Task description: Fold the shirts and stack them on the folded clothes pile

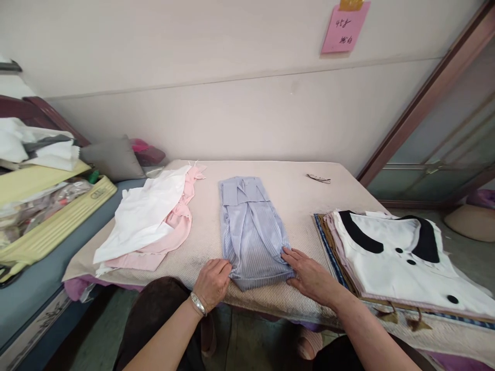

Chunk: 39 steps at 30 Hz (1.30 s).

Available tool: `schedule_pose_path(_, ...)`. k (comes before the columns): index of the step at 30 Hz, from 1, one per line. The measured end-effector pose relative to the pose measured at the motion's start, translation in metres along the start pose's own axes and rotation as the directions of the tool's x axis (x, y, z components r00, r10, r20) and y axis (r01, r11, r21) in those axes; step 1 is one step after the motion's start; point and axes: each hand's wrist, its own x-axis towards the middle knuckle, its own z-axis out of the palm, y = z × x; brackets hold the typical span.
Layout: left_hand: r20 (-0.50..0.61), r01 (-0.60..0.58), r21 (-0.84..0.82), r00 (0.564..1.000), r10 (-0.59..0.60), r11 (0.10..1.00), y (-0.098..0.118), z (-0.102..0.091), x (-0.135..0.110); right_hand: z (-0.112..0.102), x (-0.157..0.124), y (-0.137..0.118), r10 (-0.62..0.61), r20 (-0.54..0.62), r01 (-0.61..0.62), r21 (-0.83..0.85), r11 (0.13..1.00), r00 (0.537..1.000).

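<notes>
A light blue striped shirt (253,237) lies folded into a long narrow shape on the covered bed, directly in front of me. My left hand (212,283), with a silver watch at the wrist, has its fingers curled closed on the shirt's near left corner. At the near right edge, my right hand (309,275) rests with fingers stretched out and thumb apart, its fingertips touching the cloth. The fingertips of my left hand are partly hidden against the fabric.
White garments (150,211) overlap a pink garment (180,219) on the left. On the right, a white top with black collar (410,268) tops a folded stack. Glasses (319,179) lie near the back. A yellow suitcase (62,221) holds bags at far left.
</notes>
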Motion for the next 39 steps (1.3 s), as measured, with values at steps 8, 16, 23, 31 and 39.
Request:
schedule_pose_path(8,0.048,0.078,-0.121,0.996,-0.072,0.990,0.006,-0.011,0.003,-0.001,0.000,-0.004,0.005,-0.077,-0.003,0.025,1.000,0.997)
schedule_pose_path(16,0.026,0.388,-0.221,0.919,-0.393,0.895,-0.025,-0.014,0.008,-0.002,-0.002,0.004,0.038,-0.033,-0.037,0.024,0.999,0.999)
schedule_pose_path(23,0.001,0.281,-0.151,0.959,-0.284,0.948,0.002,-0.015,-0.012,0.001,-0.002,0.014,0.039,-0.046,-0.036,0.048,0.998,0.998)
schedule_pose_path(31,0.003,0.103,-0.172,0.995,-0.104,0.980,0.002,0.001,-0.009,0.001,-0.005,0.014,0.037,-0.021,-0.036,0.052,0.998,0.999)
schedule_pose_path(39,-0.049,0.053,-0.267,0.996,-0.069,0.962,-0.009,0.004,-0.004,-0.008,-0.004,0.003,0.007,-0.067,-0.007,0.000,1.000,0.998)
